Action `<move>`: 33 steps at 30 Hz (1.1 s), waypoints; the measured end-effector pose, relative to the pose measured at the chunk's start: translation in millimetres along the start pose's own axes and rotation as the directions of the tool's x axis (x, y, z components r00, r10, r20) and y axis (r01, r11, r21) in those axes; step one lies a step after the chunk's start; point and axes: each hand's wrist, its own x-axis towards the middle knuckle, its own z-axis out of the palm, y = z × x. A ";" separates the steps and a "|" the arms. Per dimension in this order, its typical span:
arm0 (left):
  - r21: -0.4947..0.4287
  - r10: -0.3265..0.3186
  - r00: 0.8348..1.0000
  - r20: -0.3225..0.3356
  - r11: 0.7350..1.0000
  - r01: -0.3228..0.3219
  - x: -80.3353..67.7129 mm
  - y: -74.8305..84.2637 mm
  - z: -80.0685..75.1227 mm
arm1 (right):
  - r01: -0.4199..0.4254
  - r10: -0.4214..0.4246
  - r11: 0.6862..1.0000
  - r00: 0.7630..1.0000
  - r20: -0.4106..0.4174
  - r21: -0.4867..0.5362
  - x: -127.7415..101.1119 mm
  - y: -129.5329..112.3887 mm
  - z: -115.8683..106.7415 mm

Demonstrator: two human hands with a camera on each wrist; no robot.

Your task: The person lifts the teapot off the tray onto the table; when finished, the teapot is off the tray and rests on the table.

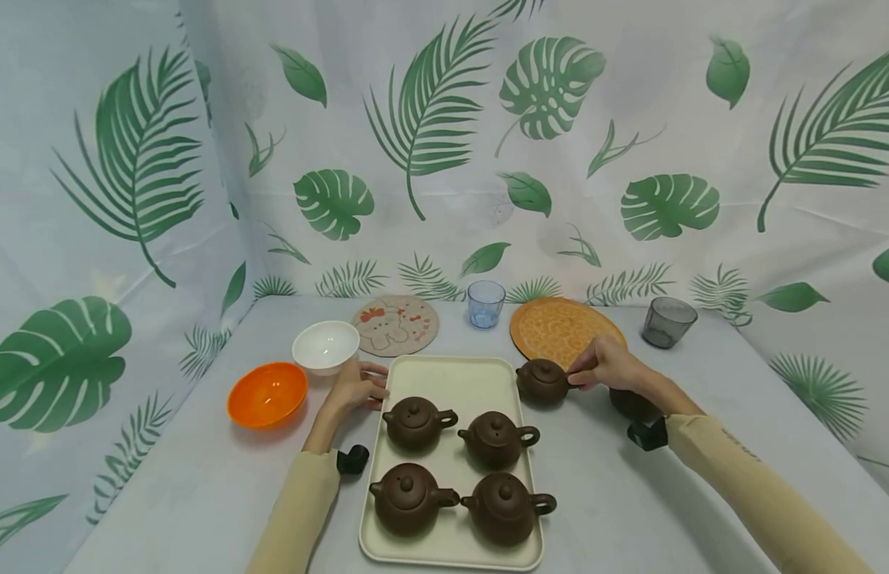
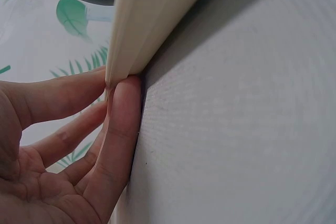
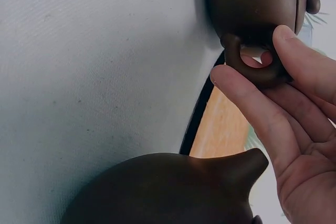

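My right hand [image 1: 607, 363] pinches the handle [image 3: 257, 77] of a brown teapot [image 1: 542, 386] between thumb and fingers. This teapot is just off the right edge of the cream tray [image 1: 451, 373], near its far corner; whether it touches the table is unclear. At the tray's left edge, my left hand [image 1: 352, 387] holds the rim [image 2: 139, 30] between thumb and fingers. Several brown teapots [image 1: 415, 424] stand on the tray in two rows, spouts to the left. Another brown teapot [image 1: 634, 404] sits on the table beneath my right wrist, partly hidden by it.
Left of the tray are an orange bowl [image 1: 268, 396] and a white bowl [image 1: 325, 346]. Along the back lie a pink round mat [image 1: 397, 325], a blue glass [image 1: 485, 304], an orange round mat [image 1: 559, 323] and a grey glass [image 1: 669, 323]. A leaf-patterned curtain [image 1: 444, 239] hangs behind.
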 end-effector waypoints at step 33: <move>0.008 -0.007 1.000 0.029 1.000 0.006 -1.0 1.1 0.1 | 0.141 -0.149 0.987 0.982 -0.112 -0.081 1.5 -84.0 29.3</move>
